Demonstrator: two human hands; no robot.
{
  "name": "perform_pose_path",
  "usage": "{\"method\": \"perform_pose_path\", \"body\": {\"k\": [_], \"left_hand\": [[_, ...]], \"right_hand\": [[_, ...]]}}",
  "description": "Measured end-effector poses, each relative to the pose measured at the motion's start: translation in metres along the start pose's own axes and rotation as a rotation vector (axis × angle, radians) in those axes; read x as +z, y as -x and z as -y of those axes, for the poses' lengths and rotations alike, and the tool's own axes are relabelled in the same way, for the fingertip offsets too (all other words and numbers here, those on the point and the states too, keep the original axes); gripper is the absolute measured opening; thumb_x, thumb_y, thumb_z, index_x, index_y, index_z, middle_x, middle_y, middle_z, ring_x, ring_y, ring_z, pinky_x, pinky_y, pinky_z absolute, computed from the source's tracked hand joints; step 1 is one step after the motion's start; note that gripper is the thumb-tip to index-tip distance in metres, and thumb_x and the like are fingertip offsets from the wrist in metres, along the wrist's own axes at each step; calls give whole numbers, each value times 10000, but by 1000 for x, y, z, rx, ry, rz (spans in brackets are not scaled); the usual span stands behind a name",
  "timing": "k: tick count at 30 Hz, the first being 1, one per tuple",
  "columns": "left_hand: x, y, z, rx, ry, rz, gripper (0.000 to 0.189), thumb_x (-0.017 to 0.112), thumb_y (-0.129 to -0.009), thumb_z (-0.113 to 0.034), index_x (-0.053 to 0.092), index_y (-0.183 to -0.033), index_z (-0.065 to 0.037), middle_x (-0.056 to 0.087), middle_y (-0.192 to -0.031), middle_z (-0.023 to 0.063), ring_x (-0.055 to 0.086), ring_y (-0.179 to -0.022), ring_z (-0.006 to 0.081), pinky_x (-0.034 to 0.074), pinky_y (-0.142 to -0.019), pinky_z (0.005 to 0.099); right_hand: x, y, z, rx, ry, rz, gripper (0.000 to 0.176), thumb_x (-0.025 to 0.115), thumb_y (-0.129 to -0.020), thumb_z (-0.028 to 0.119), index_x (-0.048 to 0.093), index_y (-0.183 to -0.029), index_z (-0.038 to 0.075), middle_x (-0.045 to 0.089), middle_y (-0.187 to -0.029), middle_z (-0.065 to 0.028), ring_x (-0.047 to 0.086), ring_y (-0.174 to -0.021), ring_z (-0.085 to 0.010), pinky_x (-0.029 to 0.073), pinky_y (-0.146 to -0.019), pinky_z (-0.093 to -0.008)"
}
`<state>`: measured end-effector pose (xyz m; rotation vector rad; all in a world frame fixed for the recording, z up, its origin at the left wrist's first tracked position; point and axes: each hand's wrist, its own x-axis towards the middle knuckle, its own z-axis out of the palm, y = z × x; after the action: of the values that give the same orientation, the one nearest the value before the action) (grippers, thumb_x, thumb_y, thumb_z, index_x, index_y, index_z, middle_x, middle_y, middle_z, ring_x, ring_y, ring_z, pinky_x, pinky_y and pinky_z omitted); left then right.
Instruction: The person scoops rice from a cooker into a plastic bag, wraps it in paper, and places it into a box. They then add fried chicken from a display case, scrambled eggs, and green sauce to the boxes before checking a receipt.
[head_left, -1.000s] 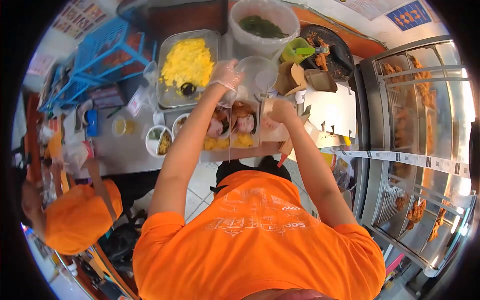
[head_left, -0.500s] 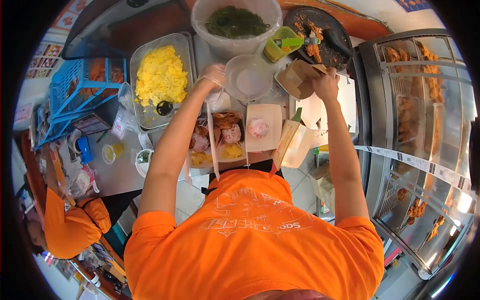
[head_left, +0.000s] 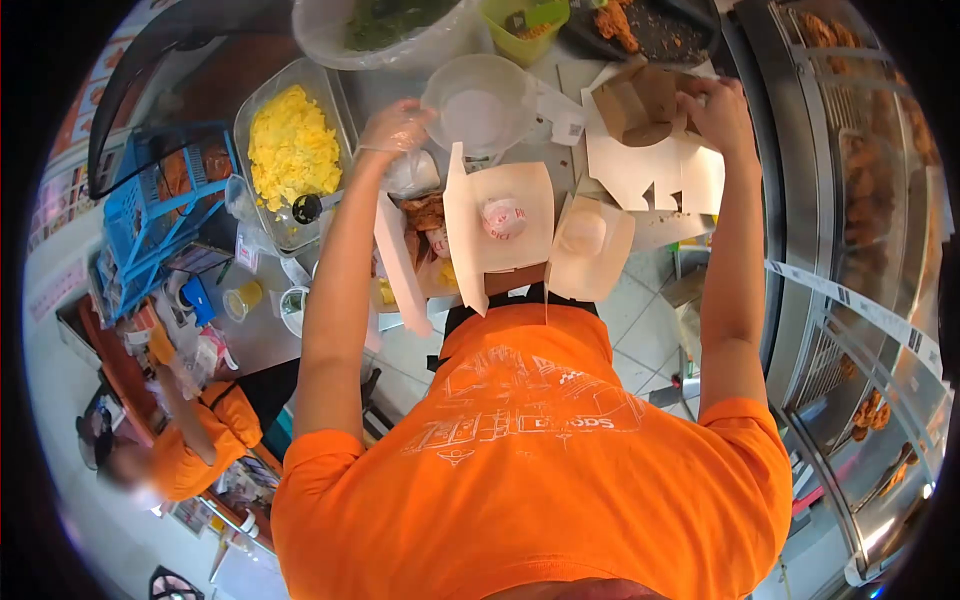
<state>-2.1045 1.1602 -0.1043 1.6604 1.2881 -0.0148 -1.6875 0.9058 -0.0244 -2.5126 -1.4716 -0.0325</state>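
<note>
My left hand (head_left: 395, 128), in a clear plastic glove, is closed at the left rim of a clear plastic bowl (head_left: 480, 105). My right hand (head_left: 718, 112) grips the right side of a brown cardboard box (head_left: 633, 103), which is open at the top. Below the bowl stands an open paper box (head_left: 530, 195) with a white wrapped item (head_left: 503, 218) in it. To its right is a smaller open box (head_left: 598, 275). Left of these, partly hidden by box flaps, are browned meat (head_left: 424, 212) and some yellow food. White flattened cartons (head_left: 655, 170) lie beneath the brown box.
A tray of yellow food (head_left: 295, 145) and a blue basket (head_left: 160, 205) are at the left. A tub of greens (head_left: 390, 30), a green container (head_left: 525, 30) and a black dish (head_left: 670, 35) line the back. A glass cabinet (head_left: 850, 240) is at the right; a person in orange (head_left: 205, 440) is at the lower left.
The view has shifted. My right hand and the brown box are farther to the right and back, with the box more upright. My left hand remains beside the bowl.
</note>
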Motion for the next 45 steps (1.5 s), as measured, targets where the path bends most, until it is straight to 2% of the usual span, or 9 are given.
{"method": "perform_pose_path", "body": {"k": [3, 6, 9, 18, 34, 39, 42, 43, 45], "left_hand": [[-15, 1, -2, 6, -527, -4, 752, 696, -868, -552, 586, -1311, 46, 718, -1071, 201, 725, -882, 255, 551, -824, 358], [-12, 47, -43, 149, -762, -86, 737, 650, -866, -601, 636, -1251, 28, 713, -1076, 233, 714, -934, 321, 533, -876, 382], [9, 103, -85, 198, -521, 138, 603, 646, -867, -545, 684, -1196, -42, 708, -1094, 210, 688, -964, 358, 527, -885, 398], [35, 139, -47, 309, -763, 223, 279, 513, -913, -174, 707, -1084, -70, 709, -1034, 191, 677, -1003, 374, 533, -884, 463], [-16, 168, -63, 146, -590, 203, 426, 668, -864, -370, 703, -1144, -52, 684, -1157, 211, 638, -1117, 370, 493, -967, 449], [-13, 156, -41, 202, -637, 163, 600, 623, -899, -476, 618, -1301, -31, 626, -1286, 237, 595, -1189, 401, 465, -1019, 456], [-20, 167, -44, 335, -594, 67, 647, 665, -889, -468, 601, -1311, 18, 677, -1152, 256, 634, -1097, 401, 490, -967, 446], [-25, 170, -57, 346, -533, 110, 662, 683, -884, -456, 593, -1314, 39, 697, -966, 217, 656, -937, 366, 511, -870, 441], [-25, 174, -56, 389, -495, 43, 659, 689, -891, -428, 575, -1330, 50, 650, -822, 167, 628, -797, 314, 511, -789, 429]], "right_hand": [[-20, 15, 70, -7, -257, -228, 204, 708, -844, 252, 747, -957, 86, 673, -1002, -175, 619, -1052, -319, 525, -863, -409], [1, 39, 135, -106, -702, 351, 209, 606, -916, 127, 721, -1061, 31, 689, -1073, -141, 652, -976, -308, 521, -850, -391], [31, 55, 187, -364, -352, 863, 429, 462, -862, 49, 641, -1248, 1, 664, -1202, -203, 625, -1143, -349, 489, -982, -435], [74, 60, 246, -385, -119, 1182, 661, 434, -872, 84, 349, -1526, 46, 614, -1305, -243, 582, -1225, -381, 443, -1038, -469], [79, 63, 276, -327, 93, 1141, 653, 453, -866, 86, 426, -1516, 154, 651, -1285, -191, 632, -1177, -335, 495, -978, -455], [122, 53, 261, -614, 17, 1147, 655, 640, -847, 243, 475, -1473, 146, 637, -1294, -206, 621, -1170, -390, 481, -993, -499], [125, 63, 256, -633, -46, 1066, 520, 612, -861, 192, 580, -1374, 115, 626, -1327, -178, 623, -1170, -359, 471, -1012, -475], [170, 80, 232, -639, -381, 597, 432, 598, -877, 162, 634, -1304, 108, 669, -1253, -166, 641, -1129, -340, 486, -990, -451], [33, 92, 227, -321, -757, 617, 397, 570, -882, 105, 647, -1271, 93, 703, -1175, -146, 657, -1101, -309, 502, -961, -409]]}}
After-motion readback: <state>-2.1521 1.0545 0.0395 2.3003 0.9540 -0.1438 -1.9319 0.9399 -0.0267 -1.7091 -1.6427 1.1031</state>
